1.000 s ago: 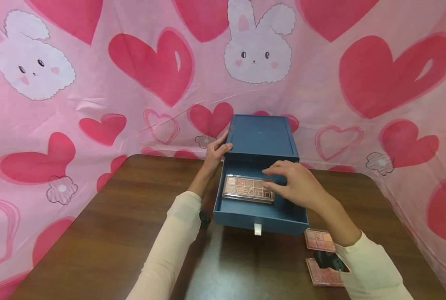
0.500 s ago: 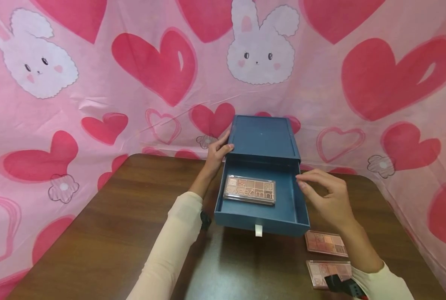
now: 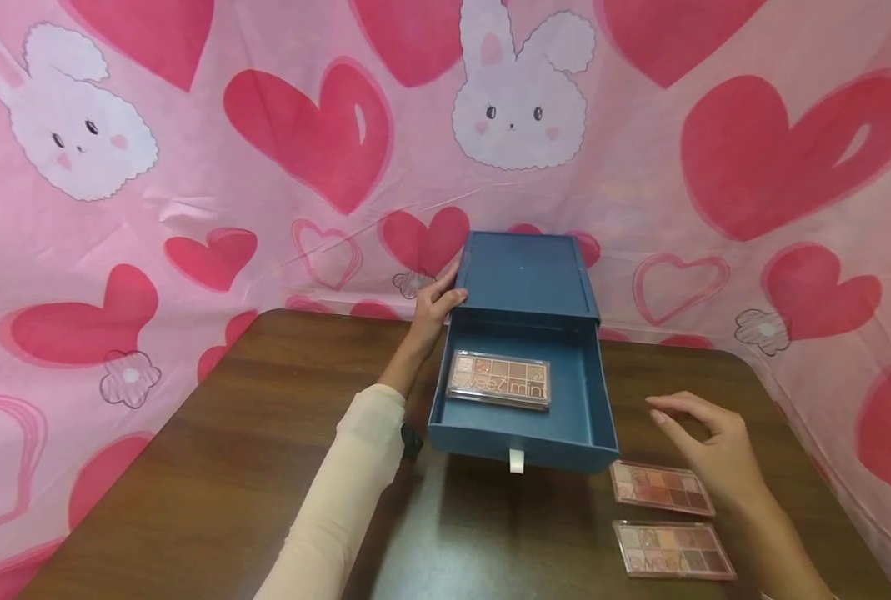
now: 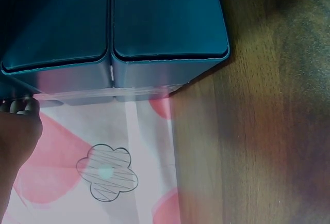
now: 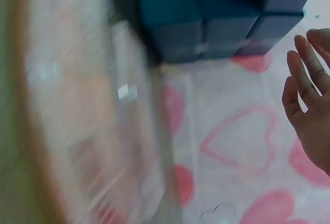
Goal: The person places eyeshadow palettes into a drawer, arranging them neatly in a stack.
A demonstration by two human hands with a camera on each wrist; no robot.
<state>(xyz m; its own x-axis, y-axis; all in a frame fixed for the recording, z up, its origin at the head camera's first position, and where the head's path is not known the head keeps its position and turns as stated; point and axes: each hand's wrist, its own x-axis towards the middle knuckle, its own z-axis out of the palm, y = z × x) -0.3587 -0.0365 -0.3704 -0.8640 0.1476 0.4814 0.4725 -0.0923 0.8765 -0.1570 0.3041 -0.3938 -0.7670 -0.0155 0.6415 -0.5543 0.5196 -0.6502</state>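
A blue drawer box stands at the table's far side, its top drawer pulled out towards me. In the drawer's left part lies an eyeshadow palette with a clear lid. My left hand holds the left side of the box, thumb over the top front edge; in the left wrist view only part of this hand shows. Right of the drawer my right hand is in the air, fingers loosely bent and holding nothing. Near it two more palettes lie on the table, the farther one and the nearer one.
The wooden table carries everything. A pink cloth with hearts and rabbits hangs behind it. A white pull tab sticks out from the drawer front. Further drawers sit below the pulled-out one.
My right hand has moved from above the palette in the drawer, out over the right wall and down to the right, uncovering the two table palettes. The left hand stays on the box.
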